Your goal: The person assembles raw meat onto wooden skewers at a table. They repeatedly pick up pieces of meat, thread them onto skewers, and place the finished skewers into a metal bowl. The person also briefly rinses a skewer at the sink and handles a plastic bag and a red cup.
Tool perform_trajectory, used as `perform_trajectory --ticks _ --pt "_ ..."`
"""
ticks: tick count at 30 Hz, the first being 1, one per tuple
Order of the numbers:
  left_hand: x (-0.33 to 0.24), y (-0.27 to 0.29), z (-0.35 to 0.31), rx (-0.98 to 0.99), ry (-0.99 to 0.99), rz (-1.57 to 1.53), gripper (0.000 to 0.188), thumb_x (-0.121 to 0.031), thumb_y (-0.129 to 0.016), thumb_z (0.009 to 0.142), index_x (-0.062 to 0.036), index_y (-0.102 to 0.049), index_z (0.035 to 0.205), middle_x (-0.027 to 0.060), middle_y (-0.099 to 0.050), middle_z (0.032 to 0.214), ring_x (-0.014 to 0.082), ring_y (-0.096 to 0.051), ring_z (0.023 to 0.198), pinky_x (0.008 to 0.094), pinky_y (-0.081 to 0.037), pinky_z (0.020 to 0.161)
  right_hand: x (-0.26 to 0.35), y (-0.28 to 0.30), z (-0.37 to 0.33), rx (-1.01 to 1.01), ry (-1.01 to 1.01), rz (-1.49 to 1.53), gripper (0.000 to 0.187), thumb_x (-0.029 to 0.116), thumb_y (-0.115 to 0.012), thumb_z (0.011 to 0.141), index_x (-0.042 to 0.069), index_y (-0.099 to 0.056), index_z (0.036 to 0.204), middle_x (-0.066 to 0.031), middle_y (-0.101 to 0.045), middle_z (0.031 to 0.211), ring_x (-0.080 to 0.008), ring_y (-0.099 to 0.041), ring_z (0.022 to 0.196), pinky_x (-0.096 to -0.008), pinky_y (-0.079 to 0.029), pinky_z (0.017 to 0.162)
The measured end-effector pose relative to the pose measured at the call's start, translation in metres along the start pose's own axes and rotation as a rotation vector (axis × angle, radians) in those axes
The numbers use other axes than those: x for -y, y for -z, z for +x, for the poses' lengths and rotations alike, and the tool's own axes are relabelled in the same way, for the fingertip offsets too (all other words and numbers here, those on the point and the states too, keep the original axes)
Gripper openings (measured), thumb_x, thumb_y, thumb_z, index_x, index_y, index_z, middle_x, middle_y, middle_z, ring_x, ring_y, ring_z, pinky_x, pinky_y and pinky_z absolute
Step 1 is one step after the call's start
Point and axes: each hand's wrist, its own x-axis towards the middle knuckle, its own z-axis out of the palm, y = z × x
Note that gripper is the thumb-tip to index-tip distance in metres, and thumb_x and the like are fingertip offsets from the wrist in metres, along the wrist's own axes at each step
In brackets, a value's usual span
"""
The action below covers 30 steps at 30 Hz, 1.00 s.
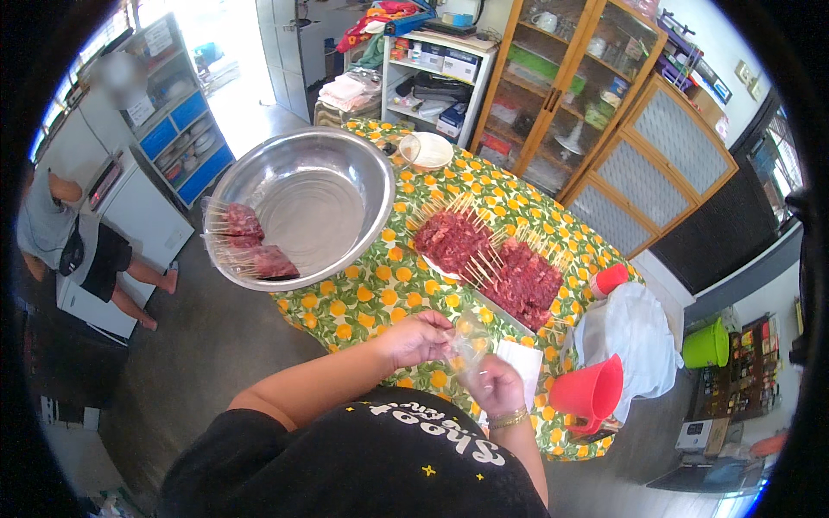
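Note:
Between my two hands is a clear plastic bag [469,344], held just above the near side of the table. My left hand [419,339] pinches its left edge. My right hand [499,385], with a bracelet at the wrist, grips the other side. Beyond them lie two piles of raw meat skewers: one pile [451,240] on a white plate, the other pile [527,281] on a tray, their sticks pointing outward. At the left, a wide steel basin [332,147] holds bagged meat skewers [250,242] against its left wall.
A red pitcher [589,390], a red cup [610,280] and a white plastic bag [626,332] stand at the table's right end. A white bowl [429,151] is at the far edge of the patterned tablecloth [363,302]. Another person [86,233] stands at the far left, by a white chest freezer [160,207].

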Motion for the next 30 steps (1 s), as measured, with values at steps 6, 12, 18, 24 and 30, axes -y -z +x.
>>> perform_trajectory --ticks 6,12,18,24,30 --pt "-0.008 0.0 -0.014 0.292 0.282 0.133 0.028 -0.017 -0.071 0.088 -0.0095 -0.054 0.108 0.0019 -0.063 0.094 0.0165 -0.061 0.081 0.0353 -0.048 0.07 0.005 -0.015 0.007 -0.258 0.109 0.353 0.02 0.023 -0.058 0.095 0.011 -0.053 0.079 0.0006 -0.055 0.075 -0.0174 -0.054 0.073 -0.0338 -0.046 0.071" --pt "-0.013 -0.015 -0.011 -0.076 -0.535 1.505 0.028 -0.016 -0.077 0.082 -0.0073 -0.057 0.101 0.0083 -0.059 0.087 0.0225 -0.06 0.083 0.0357 -0.048 0.072 -0.01 -0.042 0.011 -0.27 0.279 -0.251 0.033 -0.002 -0.072 0.08 0.011 -0.048 0.098 0.0003 -0.053 0.092 -0.0116 -0.054 0.084 -0.0266 -0.045 0.077" --pt "-0.013 -0.027 -0.006 -0.052 -0.814 1.467 0.015 -0.009 -0.07 0.086 -0.0035 -0.06 0.096 0.0142 -0.061 0.088 0.0351 -0.061 0.087 0.0419 -0.049 0.075 -0.015 -0.035 0.023 -0.501 0.438 -0.566 0.041 -0.011 -0.07 0.074 0.011 -0.044 0.096 0.0028 -0.043 0.087 -0.0077 -0.042 0.076 -0.0229 -0.04 0.072" --pt "-0.011 -0.038 -0.001 -0.243 -1.138 1.487 0.018 -0.006 -0.068 0.085 -0.0022 -0.058 0.1 0.0151 -0.062 0.089 0.036 -0.061 0.089 0.0441 -0.05 0.076 -0.031 -0.015 0.03 -0.612 0.483 -0.95 0.025 -0.001 -0.065 0.088 0.009 -0.049 0.105 0.004 -0.043 0.085 -0.0056 -0.04 0.076 -0.0226 -0.036 0.066" --pt "-0.001 -0.049 0.0 -0.111 -1.173 1.752 0.033 -0.004 -0.07 0.082 -0.0018 -0.05 0.108 0.0192 -0.06 0.106 0.0385 -0.06 0.097 0.0444 -0.051 0.083 -0.024 -0.015 0.032 -0.627 0.632 -0.928 0.024 0.006 -0.069 0.089 0.005 -0.051 0.106 -0.0003 -0.05 0.087 -0.0086 -0.046 0.076 -0.0246 -0.042 0.067"
